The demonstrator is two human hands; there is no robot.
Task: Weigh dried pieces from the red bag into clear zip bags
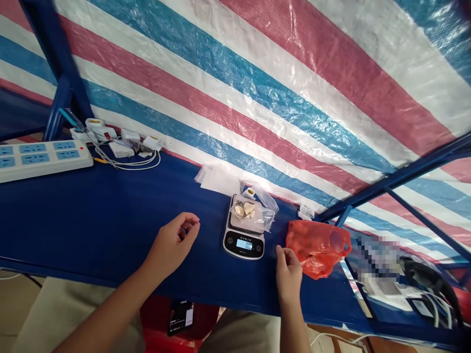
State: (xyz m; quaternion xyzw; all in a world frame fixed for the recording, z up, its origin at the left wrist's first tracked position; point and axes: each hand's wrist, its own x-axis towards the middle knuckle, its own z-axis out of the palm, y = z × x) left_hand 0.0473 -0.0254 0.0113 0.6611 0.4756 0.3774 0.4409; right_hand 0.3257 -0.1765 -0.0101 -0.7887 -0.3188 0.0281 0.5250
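A person's two bare hands were above a blue table, one on either side of one kitchen scale. One clear bag holding at least two pale pieces lay on the scale, so placing it seemed done; the display appeared to read 0.0, so a weight reading seemed outstanding. The left hand was loosely curled, released; the right hand, also relaxed, showed nothing grasped, beside one red bag, contact unclear. One power strip lay far left.
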